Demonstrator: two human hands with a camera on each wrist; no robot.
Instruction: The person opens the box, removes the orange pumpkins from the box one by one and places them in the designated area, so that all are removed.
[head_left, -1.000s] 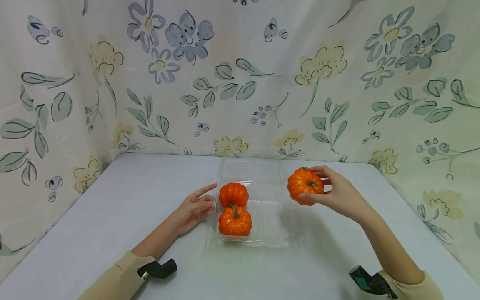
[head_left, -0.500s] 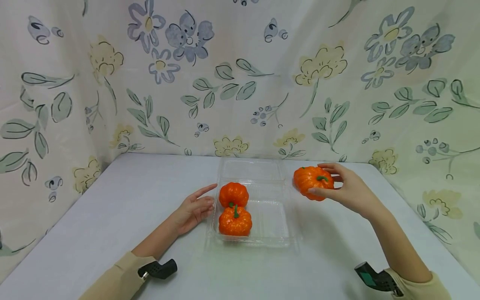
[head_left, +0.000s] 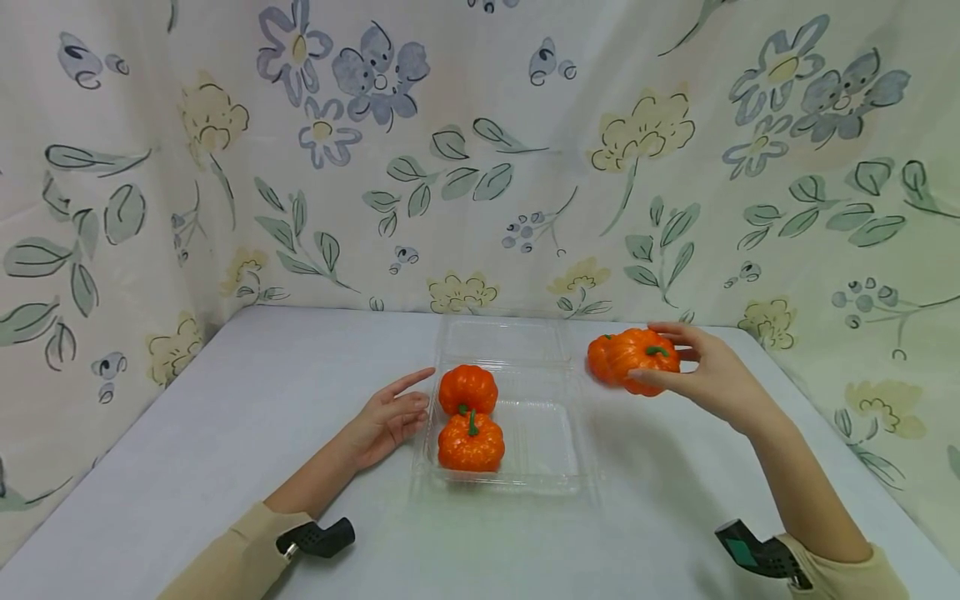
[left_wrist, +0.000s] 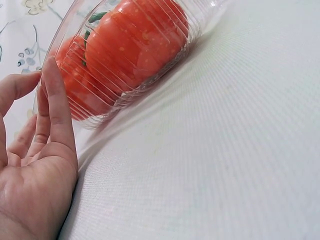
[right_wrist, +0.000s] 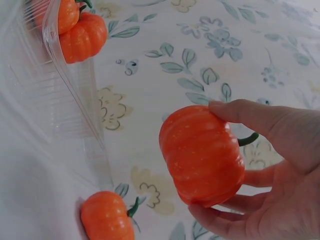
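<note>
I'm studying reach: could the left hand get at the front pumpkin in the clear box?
Probably yes: the left hand is beside the open box, with nothing over the front pumpkin.

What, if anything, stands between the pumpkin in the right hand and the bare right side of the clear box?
Only the right wall of the clear plastic box; its lid is folded back. A loose pumpkin, partly behind the held pumpkin, appears off the straight route.
</note>
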